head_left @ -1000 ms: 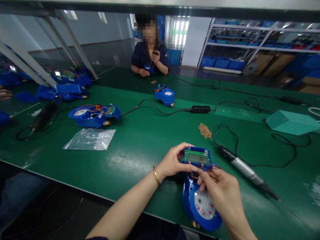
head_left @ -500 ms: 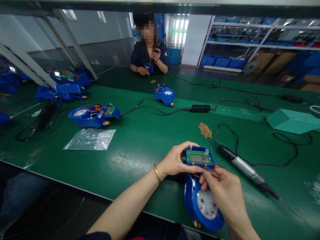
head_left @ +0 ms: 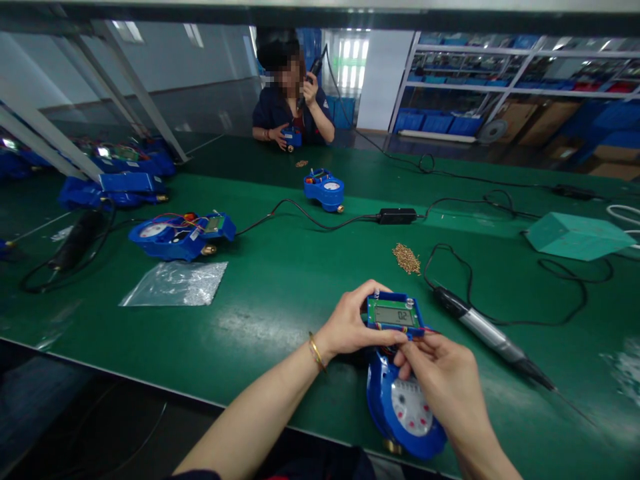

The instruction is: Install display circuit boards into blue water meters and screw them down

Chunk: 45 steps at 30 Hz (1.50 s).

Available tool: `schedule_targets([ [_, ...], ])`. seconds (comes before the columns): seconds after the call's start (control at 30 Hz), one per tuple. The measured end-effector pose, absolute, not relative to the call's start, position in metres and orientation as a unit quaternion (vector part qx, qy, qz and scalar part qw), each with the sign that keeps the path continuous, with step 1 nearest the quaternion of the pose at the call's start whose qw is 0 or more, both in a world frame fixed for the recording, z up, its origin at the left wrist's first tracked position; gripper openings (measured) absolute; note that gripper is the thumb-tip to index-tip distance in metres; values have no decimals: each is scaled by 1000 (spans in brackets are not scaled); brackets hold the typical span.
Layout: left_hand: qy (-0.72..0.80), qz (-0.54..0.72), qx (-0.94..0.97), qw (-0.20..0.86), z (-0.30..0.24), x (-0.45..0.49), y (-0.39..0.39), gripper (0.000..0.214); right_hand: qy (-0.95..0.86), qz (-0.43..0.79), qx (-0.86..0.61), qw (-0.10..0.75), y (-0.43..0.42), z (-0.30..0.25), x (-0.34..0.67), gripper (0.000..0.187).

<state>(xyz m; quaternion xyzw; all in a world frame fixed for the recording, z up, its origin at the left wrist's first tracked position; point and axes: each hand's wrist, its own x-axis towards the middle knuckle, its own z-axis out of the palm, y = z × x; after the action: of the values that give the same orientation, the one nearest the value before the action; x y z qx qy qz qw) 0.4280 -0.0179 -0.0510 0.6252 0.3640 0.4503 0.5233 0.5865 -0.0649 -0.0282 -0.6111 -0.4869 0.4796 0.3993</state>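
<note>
My left hand [head_left: 345, 325] grips a blue display housing [head_left: 420, 320] by its left side, thumb along the lower edge. Inside it sits a green circuit board with a lit screen [head_left: 394, 316]. Just below, the blue water meter body [head_left: 375, 393] lies at the table's front edge, its round dial [head_left: 413, 408] facing up and a brass fitting at the bottom. My right hand [head_left: 447, 377] is closed, thumb and fingers pinching thin wires [head_left: 431, 331] at the housing's lower right edge. The fingers partly hide the wires and the gap between housing and meter.
An electric screwdriver [head_left: 493, 333] lies at right, beside a pile of small brass screws [head_left: 406, 259]. Other blue meters [head_left: 167, 240] and a plastic bag [head_left: 175, 283] are at left. A black cable box [head_left: 397, 216] lies mid-table. Opposite, a co-worker [head_left: 293, 110] holds a tool and a blue part.
My hands keep nearly the same hold on the housing and wires. The view has shifted slightly. Across the table, the co-worker has turned their head and lifted the tool hand.
</note>
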Motion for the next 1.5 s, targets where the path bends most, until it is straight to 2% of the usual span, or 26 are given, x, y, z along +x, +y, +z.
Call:
schedule_targets([
  [0.2,380,454,650,476,-49,425,-19,55,-491,499,-595,394,-80,-27,594,38],
  [0.27,384,462,656,457,-49,423,-20,55,-537,421,-618,389,-91,-21,602,35],
  [0.37,389,475,675,409,-48,422,-23,55,-605,229,-642,412,-98,-11,617,29],
  [0.4,390,478,682,392,-47,421,-24,55,-617,213,-634,416,-96,-9,621,31],
  [0.5,385,482,704,352,-44,421,-26,55,-619,347,-593,380,-81,-4,629,42],
  [0.57,376,484,715,336,-43,421,-27,57,-597,459,-566,335,-68,-1,631,45],
  [0.63,371,481,725,325,-43,420,-28,58,-592,515,-543,301,-57,3,633,45],
  [0.93,365,477,738,308,-44,418,-28,58,-663,504,-469,293,-27,17,637,34],
  [1.27,356,493,725,324,-47,421,-27,57,-647,542,-454,284,-18,3,645,35],
  [1.5,389,488,692,363,-50,425,-32,58,-629,570,-453,272,-18,-6,646,43],
])
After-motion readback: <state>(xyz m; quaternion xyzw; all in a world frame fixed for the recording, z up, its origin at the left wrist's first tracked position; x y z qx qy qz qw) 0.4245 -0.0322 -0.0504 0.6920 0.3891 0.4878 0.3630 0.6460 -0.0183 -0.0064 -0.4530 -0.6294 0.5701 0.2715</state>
